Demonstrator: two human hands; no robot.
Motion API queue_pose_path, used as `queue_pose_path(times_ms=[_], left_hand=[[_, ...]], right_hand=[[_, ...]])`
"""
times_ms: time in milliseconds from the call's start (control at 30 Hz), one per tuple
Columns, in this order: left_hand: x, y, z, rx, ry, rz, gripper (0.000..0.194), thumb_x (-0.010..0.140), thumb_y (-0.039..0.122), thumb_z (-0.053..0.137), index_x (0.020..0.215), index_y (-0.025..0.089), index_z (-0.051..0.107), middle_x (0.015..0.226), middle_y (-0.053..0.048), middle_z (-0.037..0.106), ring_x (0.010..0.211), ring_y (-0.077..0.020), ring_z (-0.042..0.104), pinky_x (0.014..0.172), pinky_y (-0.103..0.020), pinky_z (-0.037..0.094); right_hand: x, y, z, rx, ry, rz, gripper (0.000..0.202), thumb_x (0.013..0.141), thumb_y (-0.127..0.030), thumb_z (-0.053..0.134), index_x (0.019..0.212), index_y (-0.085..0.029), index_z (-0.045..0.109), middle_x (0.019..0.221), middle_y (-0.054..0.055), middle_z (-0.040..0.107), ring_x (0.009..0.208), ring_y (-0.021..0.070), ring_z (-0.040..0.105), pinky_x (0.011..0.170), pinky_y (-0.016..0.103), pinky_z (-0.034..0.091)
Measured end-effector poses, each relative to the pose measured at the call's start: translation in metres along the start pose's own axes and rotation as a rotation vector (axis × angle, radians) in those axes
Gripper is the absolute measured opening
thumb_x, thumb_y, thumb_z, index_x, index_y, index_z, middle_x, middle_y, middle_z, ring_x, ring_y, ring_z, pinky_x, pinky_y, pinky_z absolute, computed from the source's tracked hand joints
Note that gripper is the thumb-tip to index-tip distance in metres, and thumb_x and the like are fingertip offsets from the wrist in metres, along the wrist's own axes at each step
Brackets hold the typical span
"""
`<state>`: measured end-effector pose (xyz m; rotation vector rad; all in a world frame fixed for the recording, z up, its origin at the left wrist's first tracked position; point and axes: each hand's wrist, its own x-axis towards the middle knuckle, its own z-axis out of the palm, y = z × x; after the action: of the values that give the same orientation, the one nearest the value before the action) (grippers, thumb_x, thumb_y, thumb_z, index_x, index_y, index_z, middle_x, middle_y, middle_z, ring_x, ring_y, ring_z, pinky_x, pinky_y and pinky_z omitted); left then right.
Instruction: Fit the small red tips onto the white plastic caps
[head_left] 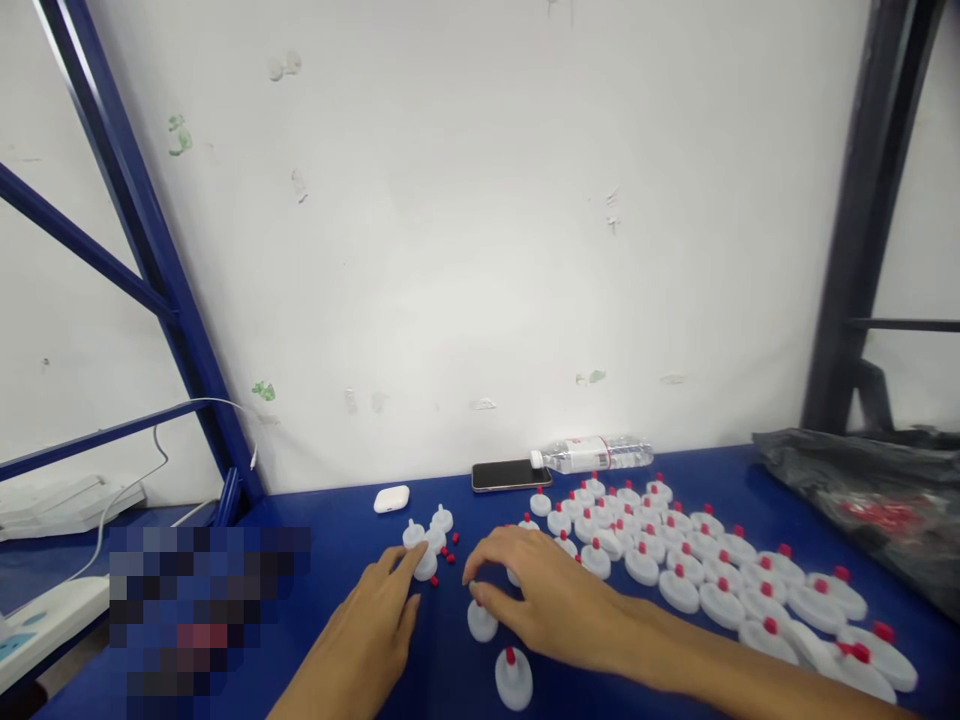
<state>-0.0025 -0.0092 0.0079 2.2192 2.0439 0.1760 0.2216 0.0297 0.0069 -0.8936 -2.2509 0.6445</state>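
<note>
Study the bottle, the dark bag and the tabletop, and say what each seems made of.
Bottle: clear, glossy plastic, judging by its see-through, ridged wall. Dark bag: probably thin plastic film, slightly shiny, with soft creases. Tabletop: smooth, even blue, perhaps laminate or painted metal; unclear which.

A clear plastic bottle with a white label (592,454) lies on its side along the white wall (480,250), just beside a dark-screened phone (511,475); a white rounded case (391,499) sits left of them.
</note>
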Motion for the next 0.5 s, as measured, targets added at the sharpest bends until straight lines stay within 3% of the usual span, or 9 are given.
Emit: queue_pose_path(times_ms=[167, 267, 367, 500], left_hand=[[-0.001, 0.002, -0.003, 0.001, -0.039, -0.053, 0.060, 0.099, 0.021, 0.031, 0.159, 0.019, 0.028, 0.157, -0.014, 0.041, 0.140, -0.0285, 0.048, 0.117, -0.045, 0.038], [-0.005, 0.002, -0.004, 0.005, -0.091, -0.075, 0.063, 0.100, 0.019, 0.031, 0.161, 0.020, 0.021, 0.153, -0.015, 0.046, 0.136, -0.0273, 0.052, 0.114, -0.043, 0.040], [-0.006, 0.002, -0.003, 0.014, -0.102, -0.095, 0.062, 0.100, 0.020, 0.031, 0.161, 0.021, 0.021, 0.153, -0.015, 0.046, 0.140, -0.0278, 0.048, 0.116, -0.043, 0.037], [-0.004, 0.002, -0.003, -0.010, -0.039, -0.098, 0.053, 0.101, 0.022, 0.031, 0.154, 0.023, 0.033, 0.146, -0.015, 0.051, 0.129, -0.0280, 0.056, 0.108, -0.044, 0.043]], right_hand=[[-0.012, -0.014, 0.002, -0.063, -0.158, -0.176, 0.031, 0.090, -0.043, 0.070, 0.117, -0.027, 0.070, 0.129, 0.002, 0.067, 0.125, 0.0190, 0.058, 0.109, 0.029, 0.039], [-0.016, -0.014, 0.009, -0.266, -0.272, -0.368, 0.039, 0.096, -0.048, 0.062, 0.126, -0.023, 0.066, 0.144, 0.009, 0.058, 0.137, 0.0243, 0.049, 0.116, 0.037, 0.034], [-0.014, -0.005, 0.016, -0.442, -0.291, -0.469, 0.037, 0.100, -0.046, 0.055, 0.124, -0.019, 0.065, 0.142, 0.011, 0.060, 0.135, 0.0267, 0.051, 0.115, 0.043, 0.036], [-0.005, 0.016, 0.016, -0.531, -0.204, -0.400, 0.027, 0.101, -0.037, 0.053, 0.118, -0.019, 0.065, 0.129, 0.009, 0.066, 0.128, 0.0249, 0.056, 0.115, 0.046, 0.037]])
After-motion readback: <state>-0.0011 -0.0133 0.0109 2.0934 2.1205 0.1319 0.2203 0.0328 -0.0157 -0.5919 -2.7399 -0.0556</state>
